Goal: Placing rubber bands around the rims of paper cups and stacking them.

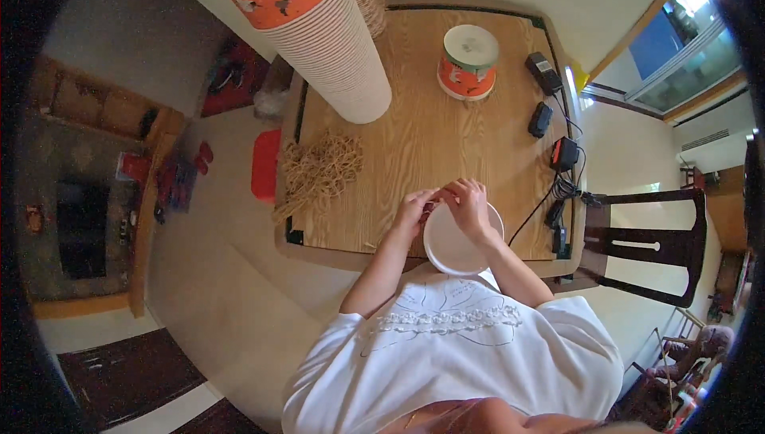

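Note:
A round paper bucket (pixel 456 247) with a white inside rests against the table's near edge, its opening turned up toward me. My left hand (pixel 414 208) grips its far-left rim, and a bit of the reddish outer wall shows beside the fingers. My right hand (pixel 468 201) reaches across the opening, its bent fingers pinched together at the same rim and meeting the left fingertips. Anything small between the fingertips is hidden. Farther off on the table stands an orange and green paper bucket (pixel 468 75), bottom up. A tangled pile of tan twisted cords (pixel 323 164) lies to the left.
A tall leaning stack of nested paper buckets (pixel 339 51) rises at the far left of the wooden table (pixel 406 139). Black chargers (pixel 564 153) and coiled cables line the right edge. A dark wooden chair (pixel 649 244) stands at the right, a red stool (pixel 265 165) at the left.

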`<move>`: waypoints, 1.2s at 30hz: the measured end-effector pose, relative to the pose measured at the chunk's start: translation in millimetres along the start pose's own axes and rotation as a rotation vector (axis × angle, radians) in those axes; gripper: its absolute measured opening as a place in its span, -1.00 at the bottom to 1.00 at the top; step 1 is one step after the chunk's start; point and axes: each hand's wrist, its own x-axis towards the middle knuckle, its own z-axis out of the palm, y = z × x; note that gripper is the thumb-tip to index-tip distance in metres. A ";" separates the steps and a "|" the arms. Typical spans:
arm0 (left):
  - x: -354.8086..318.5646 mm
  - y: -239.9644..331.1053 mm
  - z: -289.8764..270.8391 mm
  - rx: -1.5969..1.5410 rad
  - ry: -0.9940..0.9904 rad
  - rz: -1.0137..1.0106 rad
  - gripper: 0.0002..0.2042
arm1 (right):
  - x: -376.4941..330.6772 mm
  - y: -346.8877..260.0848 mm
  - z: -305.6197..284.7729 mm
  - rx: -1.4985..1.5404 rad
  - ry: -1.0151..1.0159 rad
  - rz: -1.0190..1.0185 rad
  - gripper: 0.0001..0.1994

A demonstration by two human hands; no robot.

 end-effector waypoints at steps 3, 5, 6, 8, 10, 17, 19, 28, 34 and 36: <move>-3.4 2.6 4.6 -0.045 0.022 -0.020 -0.86 | -3.3 -1.5 -0.5 -0.027 0.039 -0.054 -0.93; -6.9 6.7 8.0 -0.036 0.015 -0.015 -0.86 | -4.1 -0.9 -1.9 -0.032 0.028 -0.051 -0.93; -8.3 8.1 7.8 -0.030 0.009 -0.007 -0.86 | -4.4 -1.0 -3.3 -0.024 0.016 -0.062 -0.92; -9.6 11.4 7.8 0.002 0.015 0.001 -0.87 | -4.8 -1.2 -3.8 -0.014 0.005 -0.073 -0.91; -11.1 14.3 9.8 0.035 0.018 0.007 -0.88 | -5.6 -0.4 -3.4 -0.017 -0.001 -0.077 -0.87; -8.7 8.7 7.9 0.215 0.067 0.082 -0.89 | -6.9 -5.0 -5.8 -0.016 -0.016 -0.069 -0.82; -9.5 8.9 7.5 0.224 0.082 0.091 -0.88 | -6.3 -7.6 -7.0 -0.031 -0.016 -0.080 -0.83; -13.0 9.5 4.0 0.482 0.101 0.263 -0.88 | 26.0 15.1 -3.5 0.134 -0.337 0.151 -0.87; -6.9 3.0 -9.2 0.647 0.134 0.469 -0.88 | 29.3 9.4 -4.8 0.169 -0.356 0.141 -0.88; -7.1 3.7 -7.7 0.641 0.149 0.437 -0.88 | 29.1 6.1 -4.5 0.125 -0.343 0.123 -0.88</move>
